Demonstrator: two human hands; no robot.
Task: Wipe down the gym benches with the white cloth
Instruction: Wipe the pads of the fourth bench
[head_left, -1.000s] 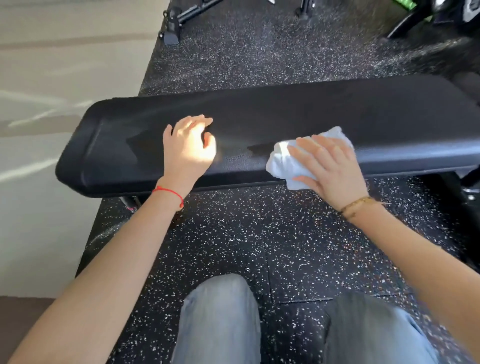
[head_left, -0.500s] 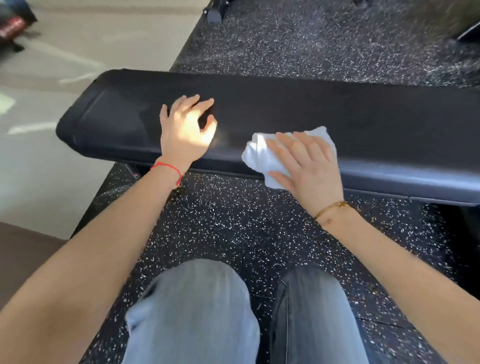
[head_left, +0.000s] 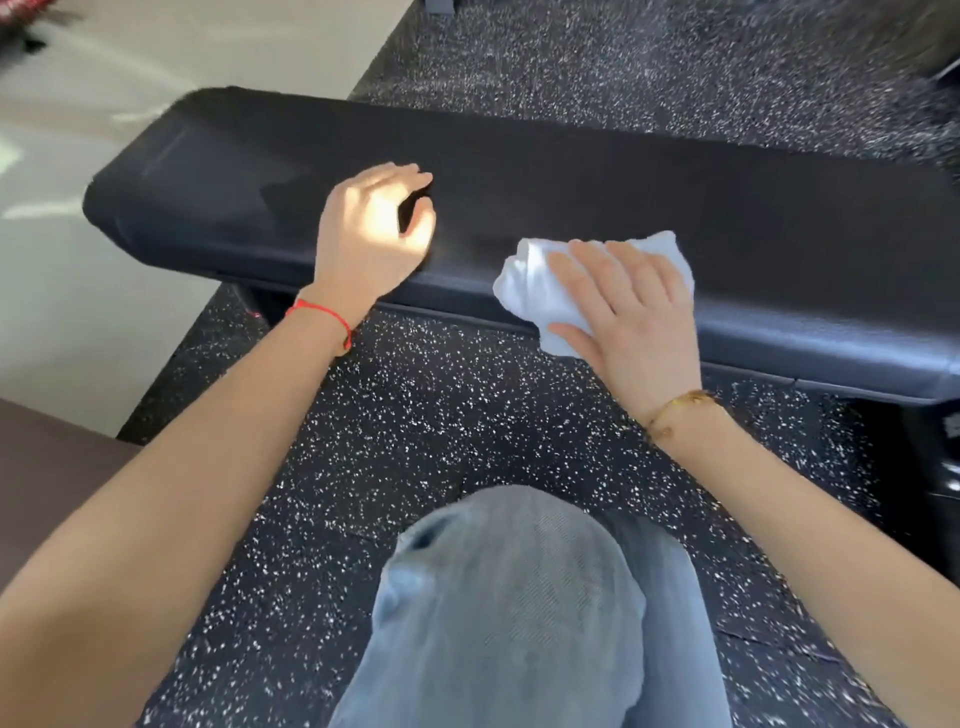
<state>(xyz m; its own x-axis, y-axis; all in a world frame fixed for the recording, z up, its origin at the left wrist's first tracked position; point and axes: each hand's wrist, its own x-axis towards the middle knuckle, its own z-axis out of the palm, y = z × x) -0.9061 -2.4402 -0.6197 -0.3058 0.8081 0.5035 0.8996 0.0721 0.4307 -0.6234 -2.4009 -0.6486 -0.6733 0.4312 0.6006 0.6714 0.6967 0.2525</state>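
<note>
pressing white cloth (head_left: 540, 296) under right hand (head_left: 631, 312)

Your bench pad (head_left: 571, 171) looks like black vinyl, finely grained with a dull sheen. Your white cloth (head_left: 535, 296) is soft, matt terry-like fabric. The floor (head_left: 467, 415) under you is rough speckled rubber; your jeans (head_left: 519, 597) are faded denim.

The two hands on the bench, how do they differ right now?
The right hand presses the white cloth with straight fingers at the near edge of the bench; the left hand holds nothing, fingers loosely curled. The left wrist has a red string, the right a gold bracelet. Both rest on the bench.
</note>
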